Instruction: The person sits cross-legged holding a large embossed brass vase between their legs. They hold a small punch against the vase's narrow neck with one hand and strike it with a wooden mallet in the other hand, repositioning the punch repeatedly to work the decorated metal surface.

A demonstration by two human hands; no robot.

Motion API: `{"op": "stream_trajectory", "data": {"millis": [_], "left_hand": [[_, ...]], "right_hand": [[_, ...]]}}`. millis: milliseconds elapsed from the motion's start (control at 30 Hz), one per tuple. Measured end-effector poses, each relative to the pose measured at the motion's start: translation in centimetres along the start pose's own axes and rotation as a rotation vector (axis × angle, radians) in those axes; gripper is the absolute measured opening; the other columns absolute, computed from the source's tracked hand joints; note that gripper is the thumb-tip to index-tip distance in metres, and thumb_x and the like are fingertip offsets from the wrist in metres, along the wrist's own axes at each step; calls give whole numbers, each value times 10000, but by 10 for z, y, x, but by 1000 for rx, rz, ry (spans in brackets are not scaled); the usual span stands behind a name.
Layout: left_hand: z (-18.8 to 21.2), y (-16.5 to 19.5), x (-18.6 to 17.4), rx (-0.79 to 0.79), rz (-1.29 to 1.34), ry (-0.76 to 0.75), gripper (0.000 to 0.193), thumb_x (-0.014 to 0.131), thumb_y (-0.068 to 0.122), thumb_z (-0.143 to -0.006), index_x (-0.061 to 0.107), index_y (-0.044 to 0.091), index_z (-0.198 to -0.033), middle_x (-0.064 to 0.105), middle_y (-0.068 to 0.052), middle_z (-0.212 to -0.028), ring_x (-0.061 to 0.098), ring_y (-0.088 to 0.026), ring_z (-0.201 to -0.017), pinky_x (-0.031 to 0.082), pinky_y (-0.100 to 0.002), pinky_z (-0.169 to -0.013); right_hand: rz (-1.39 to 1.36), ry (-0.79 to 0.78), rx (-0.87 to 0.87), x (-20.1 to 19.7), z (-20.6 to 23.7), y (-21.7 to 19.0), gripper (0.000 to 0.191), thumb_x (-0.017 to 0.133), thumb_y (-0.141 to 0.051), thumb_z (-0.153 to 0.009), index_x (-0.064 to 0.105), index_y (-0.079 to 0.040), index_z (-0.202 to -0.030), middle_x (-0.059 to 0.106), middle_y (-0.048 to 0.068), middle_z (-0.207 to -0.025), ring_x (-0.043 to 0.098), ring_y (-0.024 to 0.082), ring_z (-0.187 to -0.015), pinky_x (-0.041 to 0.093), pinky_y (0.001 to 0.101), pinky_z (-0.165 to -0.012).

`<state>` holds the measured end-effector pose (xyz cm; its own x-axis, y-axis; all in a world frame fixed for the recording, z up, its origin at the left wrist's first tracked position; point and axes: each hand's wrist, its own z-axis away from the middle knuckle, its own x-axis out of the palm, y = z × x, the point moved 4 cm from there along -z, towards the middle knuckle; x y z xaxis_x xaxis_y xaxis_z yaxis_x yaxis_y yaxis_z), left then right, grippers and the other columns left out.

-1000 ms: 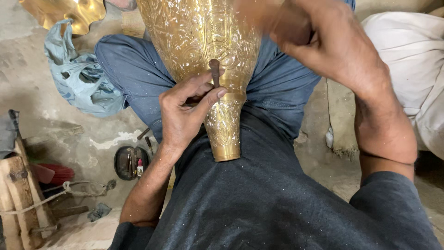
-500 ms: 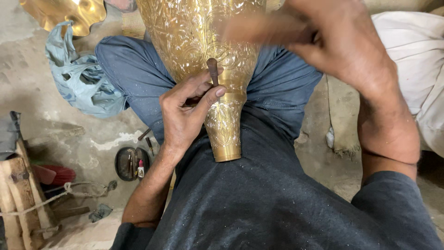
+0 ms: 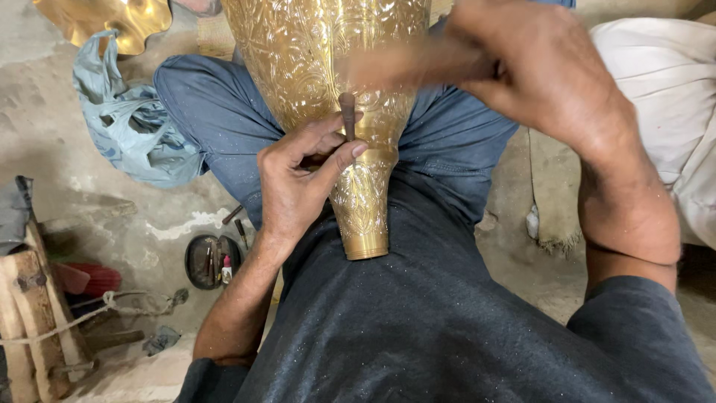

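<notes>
The brass vase [image 3: 328, 67] lies across the person's lap, its narrow neck pointing at the belly and its open rim resting against the dark shirt [image 3: 447, 328]; the whole surface is bright gold and thick with fine engraved leaf and scroll work, and its wide body runs out of the top of the view. The left hand [image 3: 298, 186] rests on the neck just below the shoulder, fingers curled narrow around a short dark punch [image 3: 347, 113] that stands upright, its tip on the metal and its blunt head above the fingertips. The right hand [image 3: 537, 75] hangs above and to the right of those fingers, closed on a wooden hammer handle [image 3: 418, 63] that is blurred; its head cannot be made out. Beyond the left knuckles the blue-trousered thigh [image 3: 216, 112] closes that side, and past it on the concrete floor [image 3: 67, 142] lie a crumpled blue cloth [image 3: 127, 127] and a small round dark tin [image 3: 211, 261] of tools, with wooden blocks [image 3: 30, 313] at the far left edge. Right of the right wrist a pale cloth bundle [image 3: 664, 104] sits near, leaving a strip of bare floor between
</notes>
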<state>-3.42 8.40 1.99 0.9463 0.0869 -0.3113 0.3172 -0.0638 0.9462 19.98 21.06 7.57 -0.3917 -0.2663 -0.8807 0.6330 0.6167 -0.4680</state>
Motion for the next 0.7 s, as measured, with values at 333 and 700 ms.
{"op": "stream_trajectory", "data": {"millis": [333, 700], "left_hand": [[1, 0, -2, 48, 22, -6, 332, 811, 88, -976, 716, -28, -1272, 778, -128, -1066, 780, -155, -940, 607, -270, -797], [-1, 5, -2, 18, -25, -10, 353, 835, 98, -941, 726, -11, -1259, 795, -92, -1004, 762, -110, -864, 589, -244, -763]], "right_hand": [[-30, 92, 63, -5, 0, 6, 376, 808, -186, -929, 633, -5, -1208, 621, 150, -880, 650, 295, -748, 518, 394, -624], [135, 16, -223, 4, 2, 4, 259, 785, -124, -946, 625, -63, -1141, 690, 86, -909, 719, 250, -821, 577, 389, -715]]}}
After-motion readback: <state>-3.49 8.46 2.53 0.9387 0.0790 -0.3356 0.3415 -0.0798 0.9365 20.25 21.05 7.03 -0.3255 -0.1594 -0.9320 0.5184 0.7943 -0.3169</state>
